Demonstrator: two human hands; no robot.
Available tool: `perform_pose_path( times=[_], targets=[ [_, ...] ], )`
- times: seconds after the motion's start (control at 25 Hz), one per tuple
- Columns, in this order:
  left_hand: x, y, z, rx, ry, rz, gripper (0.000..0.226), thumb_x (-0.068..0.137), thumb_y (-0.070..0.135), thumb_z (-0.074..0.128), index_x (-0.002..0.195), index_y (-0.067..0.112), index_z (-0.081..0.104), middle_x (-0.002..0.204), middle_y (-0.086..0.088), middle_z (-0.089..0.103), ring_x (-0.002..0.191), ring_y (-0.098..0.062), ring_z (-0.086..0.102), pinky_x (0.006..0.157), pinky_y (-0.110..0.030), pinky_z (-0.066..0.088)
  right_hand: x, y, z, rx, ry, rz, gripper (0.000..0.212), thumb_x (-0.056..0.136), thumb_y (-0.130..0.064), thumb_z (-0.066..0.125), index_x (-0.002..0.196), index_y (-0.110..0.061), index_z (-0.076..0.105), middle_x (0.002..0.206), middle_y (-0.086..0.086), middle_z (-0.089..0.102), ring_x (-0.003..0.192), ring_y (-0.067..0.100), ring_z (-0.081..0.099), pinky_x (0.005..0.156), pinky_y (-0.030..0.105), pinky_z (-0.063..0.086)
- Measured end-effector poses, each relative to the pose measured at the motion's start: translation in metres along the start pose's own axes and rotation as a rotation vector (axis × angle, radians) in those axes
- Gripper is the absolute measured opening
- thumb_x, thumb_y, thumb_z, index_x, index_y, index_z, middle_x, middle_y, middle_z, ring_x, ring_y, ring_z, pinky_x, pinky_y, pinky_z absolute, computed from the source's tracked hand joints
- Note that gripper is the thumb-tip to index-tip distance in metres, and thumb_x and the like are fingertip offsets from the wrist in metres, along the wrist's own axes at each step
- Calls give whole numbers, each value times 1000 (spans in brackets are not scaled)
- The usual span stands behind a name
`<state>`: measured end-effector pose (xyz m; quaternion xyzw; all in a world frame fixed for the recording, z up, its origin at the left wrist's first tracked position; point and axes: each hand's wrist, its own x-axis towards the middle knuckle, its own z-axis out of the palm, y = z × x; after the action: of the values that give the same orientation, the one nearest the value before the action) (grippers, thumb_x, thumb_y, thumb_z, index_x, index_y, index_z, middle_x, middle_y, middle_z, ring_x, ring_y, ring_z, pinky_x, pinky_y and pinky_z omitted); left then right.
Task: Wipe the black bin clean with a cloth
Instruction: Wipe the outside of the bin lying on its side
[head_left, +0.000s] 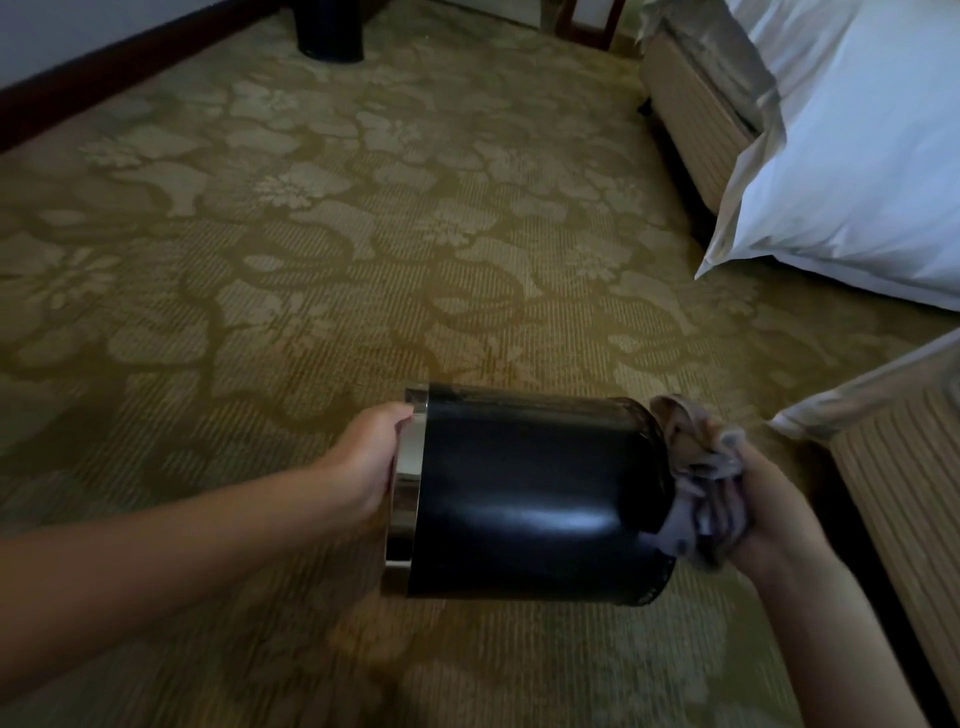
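Note:
The black bin (530, 493) is held on its side above the carpet, its silver rim pointing left and its base pointing right. My left hand (371, 457) grips that silver rim, fingers curled over its edge. My right hand (748, 504) clutches a bunched grey-brown cloth (696, 467) and presses it against the bin's base. Part of the cloth is hidden behind the bin's base edge.
A patterned olive carpet (311, 260) covers the floor. A bed with white bedding (841, 156) stands at the right, with a second bed's striped base (904, 488) at the near right. Another dark bin (330, 31) stands by the far wall, with wooden furniture legs (587, 26) beside it.

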<state>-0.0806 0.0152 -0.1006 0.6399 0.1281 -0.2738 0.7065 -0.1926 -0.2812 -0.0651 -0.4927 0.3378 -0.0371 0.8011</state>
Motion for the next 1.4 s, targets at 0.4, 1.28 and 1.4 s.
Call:
perform_pose_path(
  times=[0.4,1.28,1.4],
  targets=[
    [12,16,8,-191,134,67,44,100,33,36,110,1,65,107,-16,73,105,-41,64,95,-54,50,15,-5,18,167,-90,2,48,98,-37,41,91,-9,79,92,12,76,86,17,75,85,35,56],
    [26,-11,-49,211,-179,152,41,103,32,34,101,3,62,86,-12,71,76,-18,69,63,-25,55,41,68,71,-1305,494,-1061,16,89,-24,71,104,-21,76,114,-1,63,92,17,65,62,23,44],
    [17,-13,-47,231,-196,186,39,104,30,32,98,7,63,80,-3,73,70,-9,70,57,-17,53,49,70,56,-1287,667,-1016,12,89,-20,71,95,-12,77,110,2,64,93,16,59,60,26,45]
  ],
)
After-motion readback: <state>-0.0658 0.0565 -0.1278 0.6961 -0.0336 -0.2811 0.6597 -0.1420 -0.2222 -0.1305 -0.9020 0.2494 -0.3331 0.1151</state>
